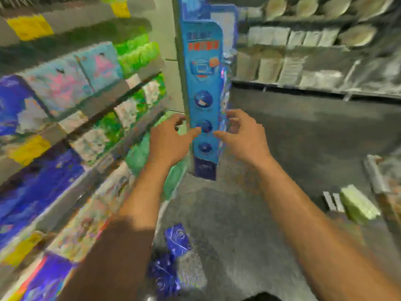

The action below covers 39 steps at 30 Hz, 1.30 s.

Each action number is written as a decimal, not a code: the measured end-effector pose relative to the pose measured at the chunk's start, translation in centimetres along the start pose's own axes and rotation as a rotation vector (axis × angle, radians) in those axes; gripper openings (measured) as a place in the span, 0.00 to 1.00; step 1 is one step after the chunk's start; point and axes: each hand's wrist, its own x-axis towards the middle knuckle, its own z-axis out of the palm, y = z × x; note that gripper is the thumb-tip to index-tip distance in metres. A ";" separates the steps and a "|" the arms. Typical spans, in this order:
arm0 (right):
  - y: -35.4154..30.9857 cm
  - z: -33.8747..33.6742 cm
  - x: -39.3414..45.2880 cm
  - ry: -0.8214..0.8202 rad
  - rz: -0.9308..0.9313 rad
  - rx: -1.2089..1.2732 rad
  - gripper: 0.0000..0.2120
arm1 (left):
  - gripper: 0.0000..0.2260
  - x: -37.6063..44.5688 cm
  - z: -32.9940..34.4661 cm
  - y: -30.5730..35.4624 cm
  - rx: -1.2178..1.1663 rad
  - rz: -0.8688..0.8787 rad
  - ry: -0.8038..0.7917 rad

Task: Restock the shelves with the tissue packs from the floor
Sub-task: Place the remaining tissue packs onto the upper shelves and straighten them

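Both my arms reach forward, side by side, over the aisle floor. My left hand (168, 141) is open with fingers spread, just right of the shelf unit (104, 101) stocked with blue, pink and green tissue packs. My right hand (242, 135) is open too, fingers curled, holding nothing. Between the hands stands a tall blue display stand (204, 68); whether they touch it I cannot tell. Dark blue tissue packs (176, 237) lie on the floor below my left forearm, with another blue pack (161, 272) nearer me.
A pale green pack (359, 205) lies on the floor at the right beside a low rack (384, 177). Shelves of white and beige goods (303, 59) line the far right. The grey floor (303, 131) stretches between both shelf rows. The image is blurred.
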 end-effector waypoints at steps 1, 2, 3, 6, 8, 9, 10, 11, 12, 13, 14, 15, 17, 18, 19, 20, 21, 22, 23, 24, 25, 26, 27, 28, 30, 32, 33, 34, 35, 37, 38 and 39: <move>2.3 -2.4 -1.2 0.037 0.053 -0.001 0.27 | 0.22 -0.9 3.0 1.6 -0.017 0.018 -0.062; 4.8 -4.8 -2.4 0.076 0.102 0.009 0.25 | 0.21 -1.8 6.0 3.4 -0.032 0.043 -0.123; 7.1 -7.3 -3.7 0.110 0.147 0.021 0.24 | 0.21 -2.7 8.9 5.2 -0.041 0.064 -0.186; 13.8 -15.2 -7.8 0.200 0.265 0.014 0.22 | 0.22 -6.3 17.5 11.3 -0.067 0.128 -0.378; 18.5 -20.6 -10.4 0.244 0.349 0.010 0.24 | 0.25 -9.2 23.4 15.2 -0.081 0.158 -0.488; 20.9 -23.2 -11.7 0.255 0.406 0.013 0.26 | 0.27 -10.8 26.4 17.2 -0.072 0.170 -0.539; 23.3 -25.9 -13.0 0.276 0.453 0.029 0.28 | 0.30 -12.4 29.5 19.0 -0.065 0.189 -0.590; 25.4 -28.5 -14.4 0.315 0.502 0.044 0.28 | 0.32 -14.0 32.3 20.8 -0.060 0.208 -0.644; 27.4 -31.0 -15.6 0.358 0.547 0.054 0.27 | 0.33 -15.7 34.9 22.6 -0.057 0.229 -0.703; 29.2 -33.3 -16.8 0.387 0.598 0.052 0.25 | 0.31 -17.1 37.2 24.3 -0.046 0.240 -0.769; 31.0 -35.4 -17.9 0.404 0.644 0.057 0.23 | 0.29 -18.3 39.1 25.9 -0.039 0.248 -0.831; 32.5 -37.1 -18.7 0.418 0.695 0.068 0.23 | 0.27 -19.1 40.9 27.2 -0.039 0.234 -0.878; 35.5 -39.6 -19.4 0.442 0.745 0.062 0.26 | 0.26 -19.6 44.2 28.9 -0.041 0.197 -0.908; 36.9 -40.3 -19.3 0.445 0.750 0.044 0.26 | 0.27 -19.5 45.6 29.5 -0.028 0.197 -0.906; 38.3 -40.8 -18.8 0.439 0.758 0.020 0.26 | 0.27 -19.2 47.1 30.0 -0.008 0.197 -0.905; 39.6 -41.2 -18.2 0.443 0.761 0.006 0.26 | 0.27 -18.8 48.7 30.5 0.006 0.199 -0.905; 41.0 -41.4 -17.4 0.451 0.772 0.000 0.26 | 0.27 -18.4 50.2 30.9 0.017 0.192 -0.907; 42.4 -41.6 -16.5 0.456 0.774 -0.002 0.27 | 0.27 -17.8 51.9 31.3 0.022 0.189 -0.909; 43.8 -41.9 -15.4 0.453 0.782 -0.008 0.28 | 0.27 -17.1 53.6 31.8 0.027 0.182 -0.917; 45.2 -42.2 -14.3 0.451 0.787 -0.017 0.28 | 0.27 -16.2 55.4 32.3 0.029 0.182 -0.923; 46.6 -42.5 -13.1 0.445 0.798 -0.023 0.29 | 0.26 -15.3 57.3 32.7 0.030 0.182 -0.937; 48.2 -42.8 -11.8 0.444 0.814 -0.018 0.29 | 0.26 -14.2 59.3 33.1 0.025 0.189 -0.949; 49.7 -43.3 -10.4 0.441 0.841 -0.012 0.29 | 0.24 -13.0 61.3 33.5 0.019 0.195 -0.964; 51.4 -43.8 -9.1 0.440 0.870 -0.010 0.29 | 0.24 -11.6 63.5 34.0 0.017 0.206 -0.980; 54.8 -45.0 -6.1 0.450 0.942 -0.022 0.30 | 0.24 -8.6 67.8 34.8 0.045 0.223 -1.027; 57.7 -46.0 -3.0 0.449 1.002 -0.024 0.31 | 0.25 -5.7 71.7 35.3 0.088 0.223 -1.070; 59.1 -46.4 -1.5 0.450 1.027 -0.020 0.31 | 0.25 -4.3 73.7 35.7 0.109 0.219 -1.093; 60.6 -46.8 0.0 0.452 1.046 -0.016 0.31 | 0.25 -3.0 75.7 36.2 0.133 0.215 -1.116; 62.2 -47.0 1.4 0.454 1.061 -0.010 0.31 | 0.25 -1.8 77.7 36.6 0.163 0.211 -1.138; 65.4 -47.2 3.6 0.462 1.066 0.022 0.30 | 0.25 0.4 81.6 37.0 0.200 0.210 -1.164; 67.1 -47.2 4.5 0.464 1.081 0.044 0.30 | 0.25 1.3 83.4 37.2 0.207 0.211 -1.167; 68.8 -47.2 5.5 0.454 1.107 0.064 0.30 | 0.25 2.1 85.3 37.3 0.220 0.211 -1.173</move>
